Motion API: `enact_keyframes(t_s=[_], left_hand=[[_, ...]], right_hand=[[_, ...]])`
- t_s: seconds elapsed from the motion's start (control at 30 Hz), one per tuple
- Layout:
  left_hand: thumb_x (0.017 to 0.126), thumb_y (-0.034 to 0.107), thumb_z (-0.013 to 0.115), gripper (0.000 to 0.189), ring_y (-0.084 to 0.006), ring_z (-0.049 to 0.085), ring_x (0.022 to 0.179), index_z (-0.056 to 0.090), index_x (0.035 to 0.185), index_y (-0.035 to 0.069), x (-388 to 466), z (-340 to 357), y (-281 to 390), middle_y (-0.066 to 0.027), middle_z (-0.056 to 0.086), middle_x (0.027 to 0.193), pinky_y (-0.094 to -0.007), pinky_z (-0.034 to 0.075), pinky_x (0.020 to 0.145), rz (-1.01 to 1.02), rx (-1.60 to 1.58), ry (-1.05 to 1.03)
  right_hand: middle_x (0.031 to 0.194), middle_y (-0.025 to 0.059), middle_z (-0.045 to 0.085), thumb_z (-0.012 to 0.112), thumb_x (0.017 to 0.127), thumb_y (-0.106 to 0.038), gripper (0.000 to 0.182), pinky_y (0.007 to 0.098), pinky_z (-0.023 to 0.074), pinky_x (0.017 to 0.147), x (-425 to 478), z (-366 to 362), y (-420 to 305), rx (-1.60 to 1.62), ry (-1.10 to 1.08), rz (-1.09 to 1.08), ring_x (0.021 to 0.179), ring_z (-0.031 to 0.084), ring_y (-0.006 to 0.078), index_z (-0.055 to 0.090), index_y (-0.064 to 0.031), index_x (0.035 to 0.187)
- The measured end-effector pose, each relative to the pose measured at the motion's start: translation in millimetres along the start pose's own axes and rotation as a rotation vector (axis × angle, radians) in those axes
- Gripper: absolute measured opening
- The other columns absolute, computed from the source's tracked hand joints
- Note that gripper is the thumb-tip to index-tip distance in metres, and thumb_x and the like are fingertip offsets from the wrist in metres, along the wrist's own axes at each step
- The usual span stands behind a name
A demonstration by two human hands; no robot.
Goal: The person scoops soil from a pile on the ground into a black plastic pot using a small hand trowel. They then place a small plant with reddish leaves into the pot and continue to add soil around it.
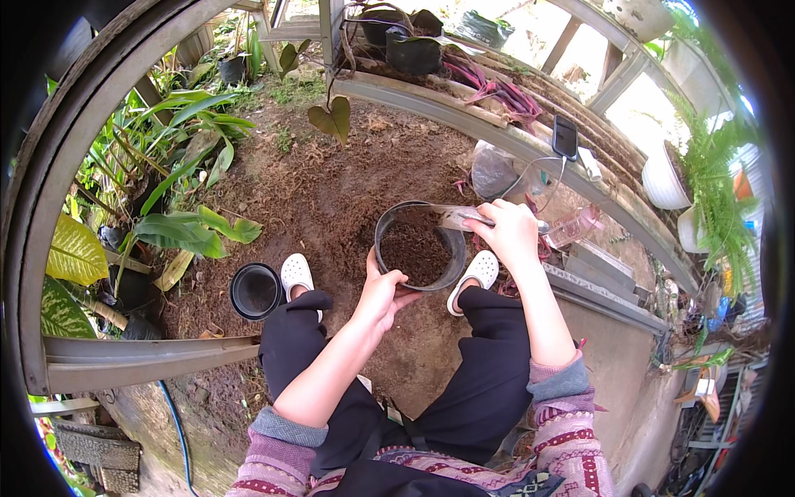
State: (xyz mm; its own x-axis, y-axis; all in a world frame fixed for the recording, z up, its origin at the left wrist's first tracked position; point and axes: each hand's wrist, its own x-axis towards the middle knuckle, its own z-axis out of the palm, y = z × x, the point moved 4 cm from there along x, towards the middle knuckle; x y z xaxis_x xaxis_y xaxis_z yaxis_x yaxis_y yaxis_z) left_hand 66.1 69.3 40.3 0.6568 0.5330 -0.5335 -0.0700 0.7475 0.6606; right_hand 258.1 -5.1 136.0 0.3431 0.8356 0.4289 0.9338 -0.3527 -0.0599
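A round black plastic pot [464, 255] is tilted between my feet, with loose dark brown soil [415, 248] inside. My left hand [382, 292] grips its near left wall, thumb by the rim and fingers under the outside. In my right hand [508, 233] is a flat-bladed metal tool [456, 216], and its soiled blade lies across the pot's far right rim. The blade's shape is too unclear to tell a trowel from a knife. An empty black pot [255, 291] stands on the ground beside my left shoe [297, 273].
Loose soil [323, 180] covers the ground ahead. Leafy plants [180, 233] crowd the left side. A metal-edged slatted bench [435, 109] curves along the far right, bearing a cabled phone [564, 138] and black planting bags [413, 53]. Below it sits a clear plastic bag [492, 171].
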Motion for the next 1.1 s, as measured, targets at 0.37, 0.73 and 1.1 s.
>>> enact_keyframes(t_s=[0.37,0.73,1.1], left_hand=[[0.073,-0.005,0.040,0.080,-0.0302,0.059,0.093,0.006,0.138,0.025,-5,2,6,-0.0172,0.040,0.122,-0.0462,0.052,0.078,0.021,0.019,0.021],[0.073,-0.006,0.040,0.080,-0.0273,0.056,0.098,0.008,0.139,0.026,-1,-2,4,-0.0144,0.039,0.124,-0.0438,0.053,0.075,0.057,0.046,0.065],[0.074,-0.006,0.038,0.082,-0.0275,0.057,0.096,0.002,0.139,0.026,4,2,4,-0.0158,0.036,0.126,-0.0463,0.051,0.079,0.156,0.078,0.112]], right_hand=[[0.070,-0.0013,0.055,0.071,0.065,-0.027,0.015,0.0359,0.0369,0.076,0,-2,-10,-0.068,0.097,-0.078,0.074,0.055,0.0165,0.065,-0.0164,0.074],[0.070,-0.0012,0.055,0.071,0.064,-0.023,0.013,0.0374,0.0357,0.081,-4,-15,-11,-0.055,0.034,-0.082,0.075,0.055,0.0163,0.066,-0.0169,0.074],[0.071,0.0021,0.058,0.071,0.064,-0.024,0.014,0.0355,0.0360,0.074,-15,-7,-19,-0.153,-0.100,0.065,0.073,0.057,0.0181,0.066,-0.0154,0.074]])
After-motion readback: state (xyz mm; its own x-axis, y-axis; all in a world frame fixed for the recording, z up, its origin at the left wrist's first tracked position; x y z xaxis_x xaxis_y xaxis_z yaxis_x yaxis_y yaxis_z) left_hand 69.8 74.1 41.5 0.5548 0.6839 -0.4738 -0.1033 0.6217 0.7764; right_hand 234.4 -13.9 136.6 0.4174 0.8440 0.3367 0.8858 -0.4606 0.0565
